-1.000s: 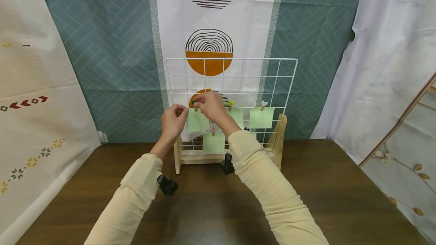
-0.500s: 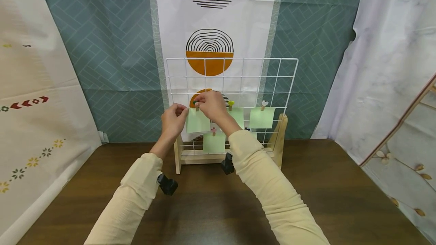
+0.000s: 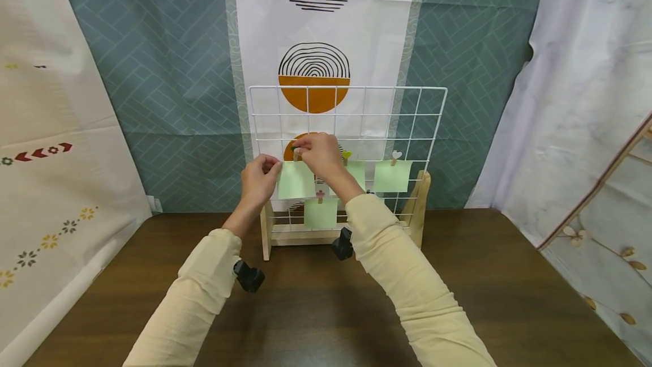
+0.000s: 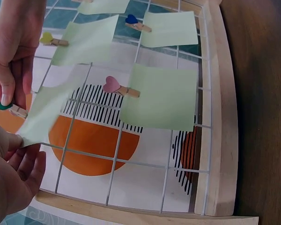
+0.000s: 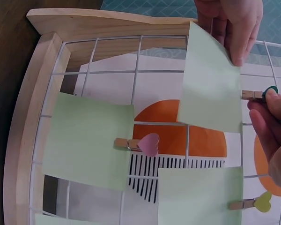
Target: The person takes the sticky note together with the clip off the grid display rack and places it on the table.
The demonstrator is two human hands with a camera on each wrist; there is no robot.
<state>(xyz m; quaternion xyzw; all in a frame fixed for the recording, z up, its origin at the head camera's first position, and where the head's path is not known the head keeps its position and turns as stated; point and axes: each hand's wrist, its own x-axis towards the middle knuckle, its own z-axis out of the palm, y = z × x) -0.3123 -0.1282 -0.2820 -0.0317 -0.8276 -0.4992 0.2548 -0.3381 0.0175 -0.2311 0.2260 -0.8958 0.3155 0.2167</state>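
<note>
My left hand (image 3: pixel 258 181) pinches the upper left corner of a pale green paper note (image 3: pixel 296 181) against a white wire grid (image 3: pixel 374 114). My right hand (image 3: pixel 324 157) pinches a small wooden clothespin (image 5: pixel 251 95) with a green end between thumb and fingers. The clothespin's tip is at the note's top edge in the right wrist view; I cannot tell whether they touch. In the left wrist view the note hangs tilted from the grid, its corner in my left fingertips (image 4: pixel 19 141).
Other green notes hang on the grid, including one under a pink heart clothespin (image 5: pixel 148 144), one under a yellow (image 5: pixel 263 202) and one under a blue (image 4: pixel 131 19). A wooden stand (image 3: pixel 419 208) holds the grid on the brown table (image 3: pixel 305 310). Patterned cloth (image 3: pixel 173 72) hangs behind.
My right hand has moved slightly up with the green clothespin, which earlier overlapped the note's top and now sits at or above its edge. My left hand stays on the corner.
</note>
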